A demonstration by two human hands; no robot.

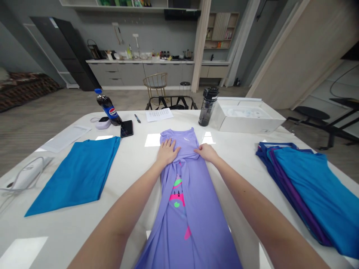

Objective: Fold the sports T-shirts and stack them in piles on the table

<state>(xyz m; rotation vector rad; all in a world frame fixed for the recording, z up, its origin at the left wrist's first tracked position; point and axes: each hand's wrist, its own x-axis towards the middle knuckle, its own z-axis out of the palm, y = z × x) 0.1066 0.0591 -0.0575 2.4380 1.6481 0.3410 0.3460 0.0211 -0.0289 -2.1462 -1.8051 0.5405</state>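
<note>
We have the lavender garment laid out on the white table, on our side of the dark bottle and mostly to its left, its long axis running from near the bottle back toward us. Our left hand rests palm down on the cloth, fingers slightly parted. Our right hand, the one nearer the bottle, has thumb and fingers drawn together on the garment's right edge, pinching fabric. From our fingertips, the short far end lies toward the bottle; the longer, printed part stretches away from it, between our forearms. The folded blue cloth sits well left of the bottle, the clothes stack right of it and nearer us.
</note>
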